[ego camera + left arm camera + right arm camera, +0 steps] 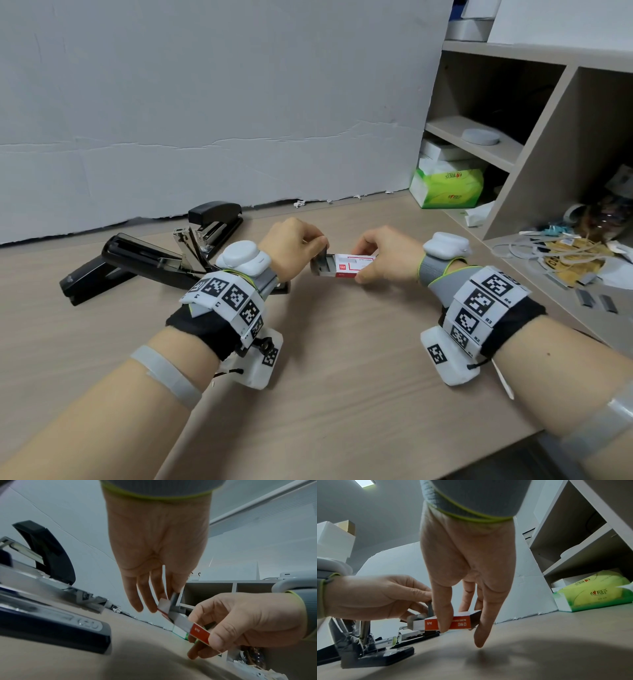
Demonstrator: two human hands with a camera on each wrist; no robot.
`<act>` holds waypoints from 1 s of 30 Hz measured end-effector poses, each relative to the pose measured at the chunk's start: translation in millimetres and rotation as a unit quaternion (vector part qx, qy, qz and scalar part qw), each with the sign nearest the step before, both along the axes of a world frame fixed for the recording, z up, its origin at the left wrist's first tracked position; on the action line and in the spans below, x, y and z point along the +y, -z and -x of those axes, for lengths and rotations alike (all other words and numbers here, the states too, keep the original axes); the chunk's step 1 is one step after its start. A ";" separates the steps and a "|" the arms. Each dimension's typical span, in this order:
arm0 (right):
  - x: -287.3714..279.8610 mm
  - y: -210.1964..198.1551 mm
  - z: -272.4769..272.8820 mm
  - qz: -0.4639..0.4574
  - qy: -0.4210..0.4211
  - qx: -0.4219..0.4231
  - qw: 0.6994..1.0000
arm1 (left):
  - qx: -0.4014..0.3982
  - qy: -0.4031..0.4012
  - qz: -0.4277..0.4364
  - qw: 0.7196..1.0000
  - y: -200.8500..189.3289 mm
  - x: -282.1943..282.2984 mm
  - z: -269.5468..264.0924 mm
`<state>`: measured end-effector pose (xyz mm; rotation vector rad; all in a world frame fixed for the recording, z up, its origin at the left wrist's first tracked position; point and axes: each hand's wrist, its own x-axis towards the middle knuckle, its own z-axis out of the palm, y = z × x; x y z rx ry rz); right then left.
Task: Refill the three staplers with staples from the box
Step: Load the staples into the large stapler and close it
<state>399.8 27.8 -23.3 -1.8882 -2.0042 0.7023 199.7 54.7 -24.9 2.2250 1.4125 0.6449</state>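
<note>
My right hand [361,265] grips the red and white staple box [352,269] by its sleeve, a little above the desk. Its grey inner tray [322,265] is slid out to the left. My left hand [320,245] pinches a grey staple strip [175,599] at the tray's open end, tilted up out of it. In the right wrist view my thumb and fingers [443,622] clamp the box [462,623], and the strip [429,608] stands upright in the left hand. Black staplers [137,263] lie in a cluster at the left, tops swung open, partly hidden by my left wrist.
A white board [205,102] closes off the back of the desk. A shelf unit [534,137] stands at the right with a green tissue pack [445,188] at its foot. Cables and papers [565,253] and loose staple strips [596,303] lie at the far right.
</note>
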 end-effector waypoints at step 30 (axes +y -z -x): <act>-8.7 -40.3 49.7 0.042 0.018 0.452 0.891 | -0.418 -0.004 0.158 0.895 -14.6 -16.0 24.8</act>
